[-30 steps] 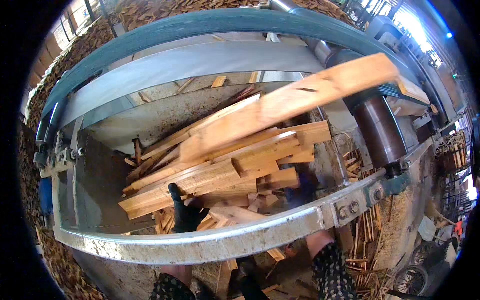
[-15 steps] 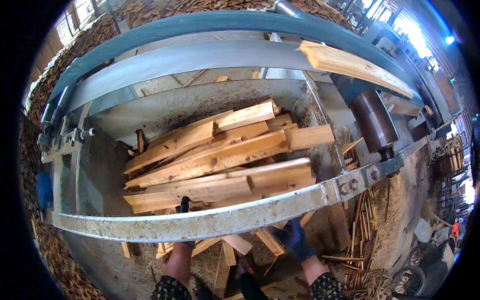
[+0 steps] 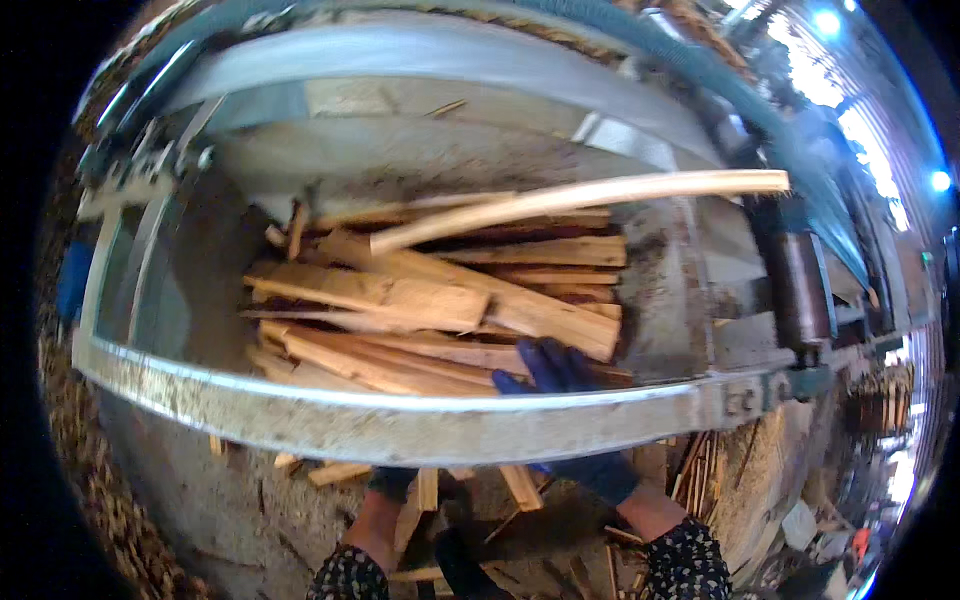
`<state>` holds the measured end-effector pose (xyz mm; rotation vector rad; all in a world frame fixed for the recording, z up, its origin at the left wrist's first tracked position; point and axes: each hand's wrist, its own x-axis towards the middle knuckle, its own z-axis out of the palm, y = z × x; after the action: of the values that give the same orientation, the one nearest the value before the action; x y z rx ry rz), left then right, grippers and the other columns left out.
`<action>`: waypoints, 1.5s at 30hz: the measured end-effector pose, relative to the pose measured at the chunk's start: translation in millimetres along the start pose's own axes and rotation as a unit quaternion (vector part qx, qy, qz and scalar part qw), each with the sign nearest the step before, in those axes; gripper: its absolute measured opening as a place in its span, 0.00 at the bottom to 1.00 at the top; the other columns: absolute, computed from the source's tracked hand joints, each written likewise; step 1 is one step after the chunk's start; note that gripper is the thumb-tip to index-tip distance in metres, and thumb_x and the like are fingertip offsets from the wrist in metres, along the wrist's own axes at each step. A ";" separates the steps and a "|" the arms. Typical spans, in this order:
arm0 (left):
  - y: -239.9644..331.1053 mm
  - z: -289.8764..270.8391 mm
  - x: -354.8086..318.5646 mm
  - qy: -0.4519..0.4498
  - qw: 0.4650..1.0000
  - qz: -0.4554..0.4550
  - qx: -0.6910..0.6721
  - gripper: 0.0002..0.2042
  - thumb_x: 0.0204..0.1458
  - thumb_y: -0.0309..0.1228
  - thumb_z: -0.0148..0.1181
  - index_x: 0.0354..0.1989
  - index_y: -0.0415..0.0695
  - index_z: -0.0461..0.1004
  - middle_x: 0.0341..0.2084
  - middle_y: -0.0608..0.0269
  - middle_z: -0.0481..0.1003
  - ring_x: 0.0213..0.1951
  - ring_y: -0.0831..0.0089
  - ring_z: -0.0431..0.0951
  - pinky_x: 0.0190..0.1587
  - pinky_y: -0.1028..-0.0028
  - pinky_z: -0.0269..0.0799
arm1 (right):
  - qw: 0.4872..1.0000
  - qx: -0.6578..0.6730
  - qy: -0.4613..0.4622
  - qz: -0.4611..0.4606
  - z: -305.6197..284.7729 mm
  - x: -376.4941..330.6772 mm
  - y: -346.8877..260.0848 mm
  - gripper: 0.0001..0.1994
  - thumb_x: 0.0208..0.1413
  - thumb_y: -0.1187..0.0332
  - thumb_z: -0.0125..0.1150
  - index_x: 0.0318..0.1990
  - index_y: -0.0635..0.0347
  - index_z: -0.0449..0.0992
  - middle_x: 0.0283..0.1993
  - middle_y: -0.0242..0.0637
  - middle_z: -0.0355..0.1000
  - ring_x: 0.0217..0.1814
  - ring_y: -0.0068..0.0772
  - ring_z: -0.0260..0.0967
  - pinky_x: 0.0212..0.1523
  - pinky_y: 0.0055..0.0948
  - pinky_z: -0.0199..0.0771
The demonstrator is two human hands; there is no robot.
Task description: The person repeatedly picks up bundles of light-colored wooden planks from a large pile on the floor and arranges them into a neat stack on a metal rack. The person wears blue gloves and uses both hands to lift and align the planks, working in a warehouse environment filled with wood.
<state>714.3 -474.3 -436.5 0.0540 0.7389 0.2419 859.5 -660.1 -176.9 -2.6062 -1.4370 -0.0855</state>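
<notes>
Boards (image 3: pixel 430 295) lie piled in the trough (image 3: pixel 215 310). Right hand (image 3: pixel 560 370) now extends past the rail (image 3: pixel 450 425), fingers spread at the near boards, bringing them within reach. Left hand (image 3: pixel 393 484) is mostly hidden; grip cannot be determined.

Wooden boards (image 3: pixel 425 298) (matt, rough).

"What lies before the right hand (image 3: pixel 556 368)?"
"The boards (image 3: pixel 410 290), with the rail (image 3: pixel 420 425) crossing over it."
"And beside it?"
"Roller (image 3: pixel 800 290) to its right, left hand (image 3: pixel 393 483) to its left."
</notes>
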 end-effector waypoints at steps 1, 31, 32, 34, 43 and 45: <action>0.1 -5.3 -2.6 0.007 1.000 0.010 -0.010 0.29 0.50 0.54 0.50 0.55 0.48 0.57 0.45 0.61 0.65 0.46 0.62 0.70 0.55 0.63 0.67 | 1.000 -0.014 -0.007 -0.017 4.1 7.1 -3.0 0.27 0.56 0.49 0.51 0.62 0.45 0.66 0.68 0.47 0.54 0.69 0.53 0.52 0.67 0.56 0.47; 22.2 -185.4 -60.3 0.181 0.974 -0.057 0.124 0.23 0.51 0.42 0.63 0.52 0.51 0.61 0.37 0.63 0.71 0.35 0.66 0.75 0.29 0.65 0.73 | 0.879 0.375 -0.188 0.227 278.9 -89.5 -116.9 0.38 0.48 0.63 0.66 0.65 0.62 0.54 0.61 0.47 0.60 0.62 0.41 0.60 0.60 0.36 0.62; 24.3 -191.7 -63.5 0.165 0.974 -0.072 0.141 0.22 0.51 0.42 0.64 0.51 0.53 0.61 0.33 0.65 0.71 0.34 0.67 0.76 0.28 0.65 0.75 | 0.865 0.380 -0.206 0.256 282.2 -91.9 -121.6 0.37 0.49 0.64 0.66 0.65 0.62 0.54 0.61 0.46 0.60 0.62 0.40 0.60 0.59 0.36 0.62; 21.9 -202.2 -68.8 0.184 0.969 -0.084 0.142 0.20 0.53 0.39 0.61 0.51 0.53 0.62 0.34 0.65 0.71 0.30 0.69 0.75 0.26 0.67 0.74 | 0.920 0.246 -0.199 0.231 287.9 -99.8 -131.0 0.36 0.48 0.61 0.65 0.63 0.61 0.56 0.58 0.47 0.64 0.58 0.42 0.65 0.57 0.37 0.65; 30.4 -200.0 -87.2 0.161 0.954 0.015 0.251 0.22 0.49 0.28 0.58 0.54 0.43 0.63 0.34 0.62 0.73 0.32 0.70 0.74 0.33 0.72 0.73 | 0.945 0.189 -0.118 0.241 305.2 -105.5 -151.3 0.35 0.47 0.64 0.66 0.64 0.59 0.60 0.43 0.42 0.75 0.41 0.37 0.74 0.44 0.33 0.72; 14.9 -215.7 -83.3 0.162 0.933 0.151 0.285 0.25 0.47 0.26 0.57 0.57 0.40 0.61 0.37 0.60 0.74 0.33 0.70 0.75 0.36 0.73 0.73 | 0.916 0.319 -0.085 0.228 312.7 -101.8 -170.0 0.27 0.49 0.66 0.66 0.57 0.61 0.68 0.37 0.34 0.74 0.35 0.26 0.70 0.39 0.27 0.71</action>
<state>506.9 -487.3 -539.0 0.6988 1.1144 0.3269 652.4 -602.7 -478.3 -2.3267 -0.6790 0.5791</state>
